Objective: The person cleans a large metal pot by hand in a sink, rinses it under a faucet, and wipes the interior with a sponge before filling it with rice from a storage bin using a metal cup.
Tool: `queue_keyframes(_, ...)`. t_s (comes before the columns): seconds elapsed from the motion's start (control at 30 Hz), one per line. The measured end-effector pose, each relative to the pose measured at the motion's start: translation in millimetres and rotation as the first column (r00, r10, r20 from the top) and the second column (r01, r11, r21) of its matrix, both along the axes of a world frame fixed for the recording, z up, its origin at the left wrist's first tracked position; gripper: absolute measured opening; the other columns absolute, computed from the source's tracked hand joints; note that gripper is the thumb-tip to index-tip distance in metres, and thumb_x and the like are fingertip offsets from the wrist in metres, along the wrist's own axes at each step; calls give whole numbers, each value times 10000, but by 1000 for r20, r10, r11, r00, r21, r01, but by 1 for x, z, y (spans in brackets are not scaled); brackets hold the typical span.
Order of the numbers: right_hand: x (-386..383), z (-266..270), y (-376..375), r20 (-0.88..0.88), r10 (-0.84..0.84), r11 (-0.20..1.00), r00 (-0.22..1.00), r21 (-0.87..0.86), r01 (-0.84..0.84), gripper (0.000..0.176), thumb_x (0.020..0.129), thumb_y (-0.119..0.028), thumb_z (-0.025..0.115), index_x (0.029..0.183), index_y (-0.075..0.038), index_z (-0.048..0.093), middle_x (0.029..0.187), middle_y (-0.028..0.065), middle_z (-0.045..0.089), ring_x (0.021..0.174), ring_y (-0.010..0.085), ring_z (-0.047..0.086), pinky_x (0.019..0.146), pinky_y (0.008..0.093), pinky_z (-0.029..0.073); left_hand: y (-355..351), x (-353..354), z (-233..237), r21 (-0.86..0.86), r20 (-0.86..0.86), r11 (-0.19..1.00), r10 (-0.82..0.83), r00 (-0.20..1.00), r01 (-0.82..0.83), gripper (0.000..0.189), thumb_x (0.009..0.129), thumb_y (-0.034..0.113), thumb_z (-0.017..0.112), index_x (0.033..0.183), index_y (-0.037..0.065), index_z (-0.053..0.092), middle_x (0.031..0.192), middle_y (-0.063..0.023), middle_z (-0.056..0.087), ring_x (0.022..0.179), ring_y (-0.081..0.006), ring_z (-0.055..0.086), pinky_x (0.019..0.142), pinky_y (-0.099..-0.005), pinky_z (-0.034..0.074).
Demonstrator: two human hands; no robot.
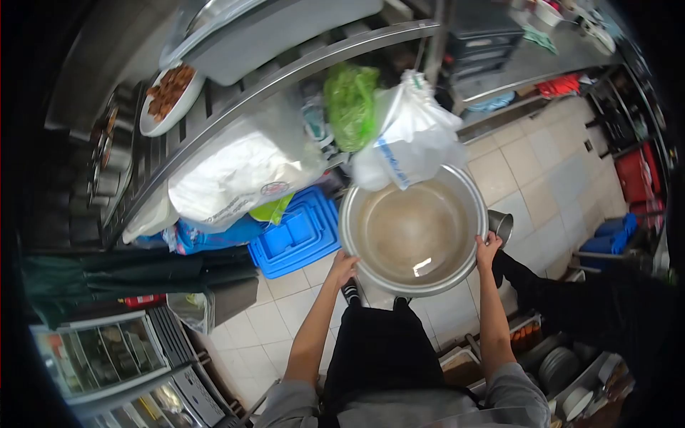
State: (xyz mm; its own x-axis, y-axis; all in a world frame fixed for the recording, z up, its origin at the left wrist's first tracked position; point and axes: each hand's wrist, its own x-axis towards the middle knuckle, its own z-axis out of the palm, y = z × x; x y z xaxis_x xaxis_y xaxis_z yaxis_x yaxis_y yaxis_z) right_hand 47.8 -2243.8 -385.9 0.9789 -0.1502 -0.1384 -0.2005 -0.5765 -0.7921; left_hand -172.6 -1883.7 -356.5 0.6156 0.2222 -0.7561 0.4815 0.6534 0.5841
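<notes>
A large round metal pot (417, 289) is held in front of my body, its wide mouth facing up. Its inside looks dull and brownish, with a bright patch of light near the bottom. My left hand (344, 268) grips the rim or handle on the left side, and my right hand (489, 250) does the same on the right. Fingers on both hands are closed; the parts under the pot are hidden. Hanging over the pot's far edge is a white plastic bag (410, 139) with blue print.
A metal shelf (285, 68) holds a white dish (175, 100) of brown food. Below are a large white sack (246, 167), a green bag (351, 105) and a blue plastic box (296, 232). Another person's dark-clothed leg (528, 278) stands at right, near a small metal container (501, 225).
</notes>
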Motion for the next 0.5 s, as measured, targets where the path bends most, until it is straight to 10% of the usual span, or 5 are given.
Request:
queue_keyframes(0.17, 3, -71, 10, 61, -19, 997, 998, -79, 24, 395, 692, -206, 627, 1023, -31, 504, 1019, 146, 390, 936, 235, 424, 846, 316, 343, 18, 16, -71, 57, -127, 991, -115, 985, 123, 482, 745, 53, 586, 1147, 78, 321, 1075, -115, 493, 1014, -245, 484, 777, -493, 439)
queue_keyframes(0.33, -9, -81, 7, -49, -54, 946, 997, 316, 67, 277, 829, -230, 538, 1012, -23, 515, 900, 31, 522, 870, 107, 465, 801, 223, 346, 19, 0, -77, -7, 36, 994, -112, 993, 112, 489, 794, 112, 577, 1203, 97, 309, 1111, -114, 482, 975, -227, 513, 769, -394, 462)
queue_keyframes(0.43, -4, -81, -6, -125, -107, 700, 986, 695, 164, 349, 864, -334, 488, 1070, -53, 505, 946, 50, 524, 898, 142, 476, 775, 269, 376, 37, -22, -78, -1, 39, 1000, 14, 999, -14, 379, 816, 149, 559, 1152, 87, 395, 1054, -105, 519, 956, -201, 518, 743, -353, 471)
queue_keyframes(0.5, -25, -74, -21, -230, -188, 640, 955, 709, 297, 370, 864, -332, 491, 1114, -61, 461, 1036, 63, 500, 942, 164, 481, 811, 284, 379, 78, -58, -83, 331, 106, 885, 310, 945, -327, 209, 836, 159, 532, 1012, 53, 495, 892, -72, 547, 884, -161, 523, 717, -313, 465)
